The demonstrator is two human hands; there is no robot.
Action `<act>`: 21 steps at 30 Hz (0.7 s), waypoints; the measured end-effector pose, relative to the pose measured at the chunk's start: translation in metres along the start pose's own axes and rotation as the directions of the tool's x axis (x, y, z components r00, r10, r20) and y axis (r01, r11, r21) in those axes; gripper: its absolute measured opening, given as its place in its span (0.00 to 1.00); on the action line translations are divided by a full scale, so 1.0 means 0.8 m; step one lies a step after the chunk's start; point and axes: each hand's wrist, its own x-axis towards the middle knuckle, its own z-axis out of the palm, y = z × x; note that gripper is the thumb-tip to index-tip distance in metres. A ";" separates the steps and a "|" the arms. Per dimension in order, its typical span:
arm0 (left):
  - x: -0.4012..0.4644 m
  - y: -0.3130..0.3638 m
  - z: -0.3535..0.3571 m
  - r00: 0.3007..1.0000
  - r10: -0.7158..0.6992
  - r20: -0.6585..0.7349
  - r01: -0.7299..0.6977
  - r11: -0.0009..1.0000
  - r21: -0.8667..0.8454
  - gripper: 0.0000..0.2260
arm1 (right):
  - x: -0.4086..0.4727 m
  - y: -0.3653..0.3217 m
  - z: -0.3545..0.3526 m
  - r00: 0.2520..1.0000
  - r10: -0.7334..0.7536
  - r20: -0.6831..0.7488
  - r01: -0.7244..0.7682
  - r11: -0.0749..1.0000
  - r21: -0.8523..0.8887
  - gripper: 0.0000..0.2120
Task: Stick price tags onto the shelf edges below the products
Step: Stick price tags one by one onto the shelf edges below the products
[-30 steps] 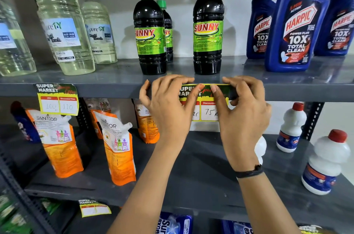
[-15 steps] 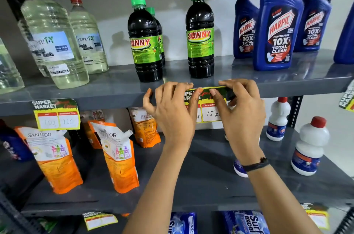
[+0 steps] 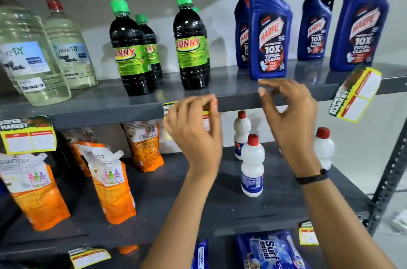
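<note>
A yellow-and-green price tag (image 3: pixel 168 107) is stuck on the grey upper shelf edge (image 3: pixel 110 114), under the dark Sunny bottles (image 3: pixel 191 48). My left hand (image 3: pixel 193 134) hovers in front of that tag and hides most of it, fingers loosely curled and holding nothing. My right hand (image 3: pixel 288 112) is to the right, under the blue Harpic bottles (image 3: pixel 269 33), fingers apart and empty. A second tag (image 3: pixel 27 135) sits on the same edge at far left, and a tilted tag (image 3: pixel 354 94) hangs at the right end.
Clear liquid bottles (image 3: pixel 33 55) stand at upper left. The lower shelf (image 3: pixel 176 198) carries orange Santoor pouches (image 3: pixel 110 185) and white bottles with red caps (image 3: pixel 252 165). Blue Surf Excel packs (image 3: pixel 271 251) and more tags (image 3: pixel 308 233) lie below. A black perforated upright (image 3: pixel 389 176) stands at right.
Both hands have let go of the tag under the Sunny bottles and pulled back from the shelf edge. My right hand has moved right. The view has shifted rightward.
</note>
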 end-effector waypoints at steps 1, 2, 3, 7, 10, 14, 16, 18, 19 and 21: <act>-0.012 0.018 0.012 0.999 0.030 0.019 -0.028 0.994 -0.105 0.05 | 0.008 0.011 -0.014 1.000 -0.016 -0.016 0.015 0.999 -0.044 0.07; -0.024 0.035 0.024 0.998 0.036 0.051 -0.025 0.980 -0.197 0.05 | 0.016 0.022 -0.027 0.999 -0.029 -0.022 0.027 0.997 -0.077 0.07; -0.036 0.052 0.035 0.995 0.015 0.098 0.011 0.966 -0.259 0.06 | 0.024 0.035 -0.039 0.999 -0.043 -0.024 0.040 0.994 -0.101 0.07; -0.082 0.104 0.093 0.933 -0.142 0.330 0.248 0.919 -0.307 0.10 | 0.053 0.090 -0.083 0.996 -0.080 -0.033 0.073 0.980 -0.186 0.08; -0.110 0.133 0.134 0.892 -0.214 0.398 0.330 0.910 -0.251 0.15 | 0.068 0.136 -0.112 0.996 -0.066 -0.055 0.049 0.964 -0.263 0.08; -0.137 0.164 0.176 0.857 -0.246 0.453 0.342 0.929 -0.142 0.20 | 0.087 0.186 -0.136 0.999 -0.039 0.020 0.043 0.959 -0.281 0.11; -0.142 0.176 0.189 0.837 -0.252 0.486 0.351 0.929 -0.122 0.22 | 0.095 0.199 -0.139 0.996 -0.018 0.085 0.038 0.971 -0.237 0.13; -0.144 0.188 0.198 0.832 -0.271 0.484 0.387 0.909 -0.156 0.25 | 0.101 0.208 -0.139 0.992 -0.004 0.129 0.030 0.980 -0.198 0.13; -0.144 0.192 0.201 0.831 -0.289 0.475 0.418 0.888 -0.192 0.26 | 0.102 0.211 -0.138 0.991 -0.003 0.136 0.030 0.981 -0.192 0.13; -0.143 0.194 0.204 0.833 -0.320 0.451 0.458 0.857 -0.237 0.24 | 0.103 0.214 -0.137 0.990 0.006 0.143 0.021 0.982 -0.185 0.13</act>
